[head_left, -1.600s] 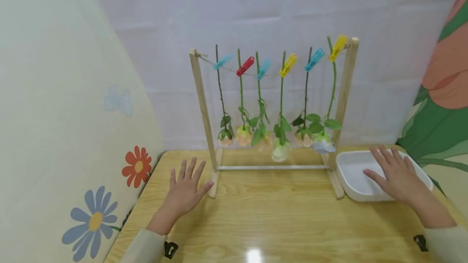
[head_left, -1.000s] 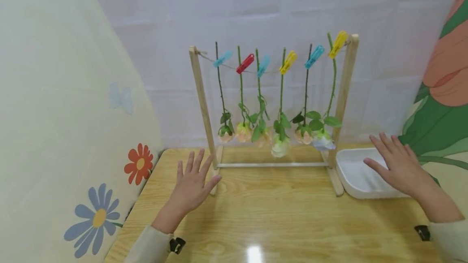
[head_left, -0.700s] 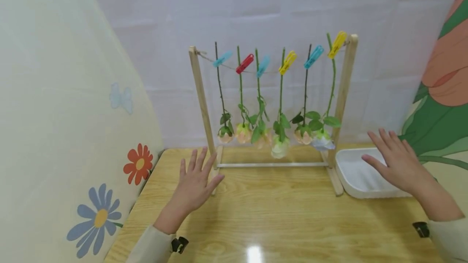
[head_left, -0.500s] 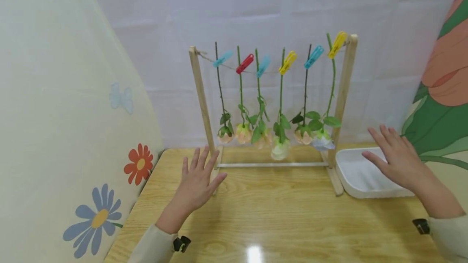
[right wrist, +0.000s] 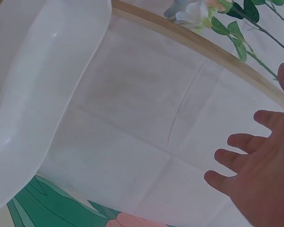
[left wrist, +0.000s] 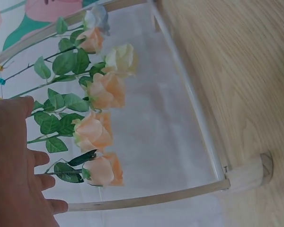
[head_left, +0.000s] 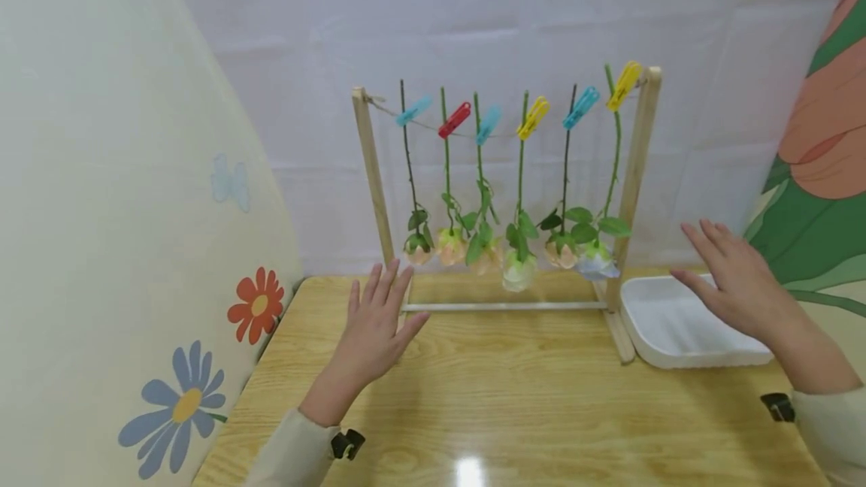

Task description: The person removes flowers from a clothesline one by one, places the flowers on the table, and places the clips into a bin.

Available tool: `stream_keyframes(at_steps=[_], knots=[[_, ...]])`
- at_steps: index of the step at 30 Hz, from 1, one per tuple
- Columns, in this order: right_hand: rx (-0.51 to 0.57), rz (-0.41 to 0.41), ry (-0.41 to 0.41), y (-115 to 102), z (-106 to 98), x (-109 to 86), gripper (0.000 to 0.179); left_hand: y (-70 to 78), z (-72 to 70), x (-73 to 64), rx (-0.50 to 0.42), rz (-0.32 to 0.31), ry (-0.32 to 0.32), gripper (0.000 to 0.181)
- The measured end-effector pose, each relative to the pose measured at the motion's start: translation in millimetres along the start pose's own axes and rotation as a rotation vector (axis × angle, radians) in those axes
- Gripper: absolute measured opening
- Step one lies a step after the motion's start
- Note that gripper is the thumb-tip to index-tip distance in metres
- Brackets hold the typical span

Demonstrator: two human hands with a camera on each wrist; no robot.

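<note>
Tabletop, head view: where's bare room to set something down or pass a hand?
Set-down: tabletop in front of the white crossbar, between left hand and white tray; the tray's visible floor. Hand pass: the gap between crossbar and hanging roses looks usable. Crowded: the row of roses, and the wooden foot beside the tray.

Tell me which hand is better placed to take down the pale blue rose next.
Probably the right hand: empty, and nearer the pale blue rose by the right post in the head view, with the white tray on that side. The left hand, also empty, is by the opposite post.
</note>
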State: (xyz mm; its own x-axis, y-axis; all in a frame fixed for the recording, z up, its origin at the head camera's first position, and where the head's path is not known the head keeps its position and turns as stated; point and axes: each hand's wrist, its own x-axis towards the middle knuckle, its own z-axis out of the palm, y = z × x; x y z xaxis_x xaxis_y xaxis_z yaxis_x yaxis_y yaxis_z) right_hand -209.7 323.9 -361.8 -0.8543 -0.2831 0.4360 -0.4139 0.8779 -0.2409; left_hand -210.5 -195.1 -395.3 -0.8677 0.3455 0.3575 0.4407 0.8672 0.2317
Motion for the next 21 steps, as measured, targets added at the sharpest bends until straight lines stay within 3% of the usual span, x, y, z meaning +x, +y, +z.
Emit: stream_keyframes(at_steps=[7,21], knots=[[0.034,0.002,0.043,-3,-9,8.8,0.068,7.1,2.2,9.0,-0.027,0.030,0.098,0.072],[0.114,0.024,0.053,-7,-26,26.9,0.067,22.3,0.8,29.1,-0.064,0.111,0.188,0.071]])
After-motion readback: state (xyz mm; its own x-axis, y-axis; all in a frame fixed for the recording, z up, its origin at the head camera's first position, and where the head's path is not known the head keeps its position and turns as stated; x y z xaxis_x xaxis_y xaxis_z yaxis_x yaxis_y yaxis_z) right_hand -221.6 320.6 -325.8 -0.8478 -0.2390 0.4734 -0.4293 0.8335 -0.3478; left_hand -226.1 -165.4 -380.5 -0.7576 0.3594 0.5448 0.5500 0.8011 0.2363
